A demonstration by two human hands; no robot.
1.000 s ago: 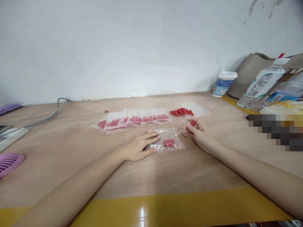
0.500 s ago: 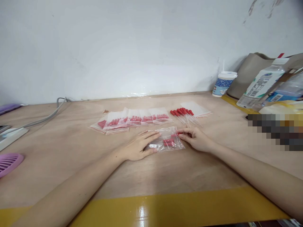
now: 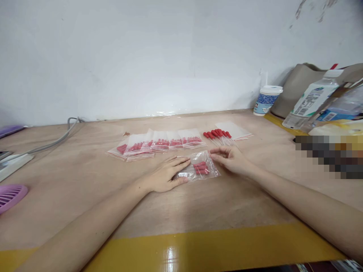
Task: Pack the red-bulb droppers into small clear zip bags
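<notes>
My left hand [image 3: 167,175] lies flat with spread fingers on the left part of a clear zip bag [image 3: 211,168], pressing it to the table. Inside the bag are several short red tube-like pieces [image 3: 201,168]. At the bag's right, red-lined mouth is my right hand [image 3: 231,160], its index finger and thumb slightly apart, with nothing visible between them. Behind it lies a bunch of thin pale sticks with red ends [image 3: 217,133], which look like droppers. A row of overlapping zip bags [image 3: 161,141] holding red pieces lies beyond my left hand.
Flat whitish bags [image 3: 234,130] lie behind the red-ended sticks. To the right stand a paper cup [image 3: 267,100] with a straw, a leaning plastic bottle [image 3: 314,98] and a grey container [image 3: 293,85]. At the left are a grey cable [image 3: 61,139] and a pink slotted object [image 3: 13,197].
A red piece that my right fingers held at the bag's mouth now lies inside with the others. My right fingers have parted slightly. My left hand has stayed in place.
</notes>
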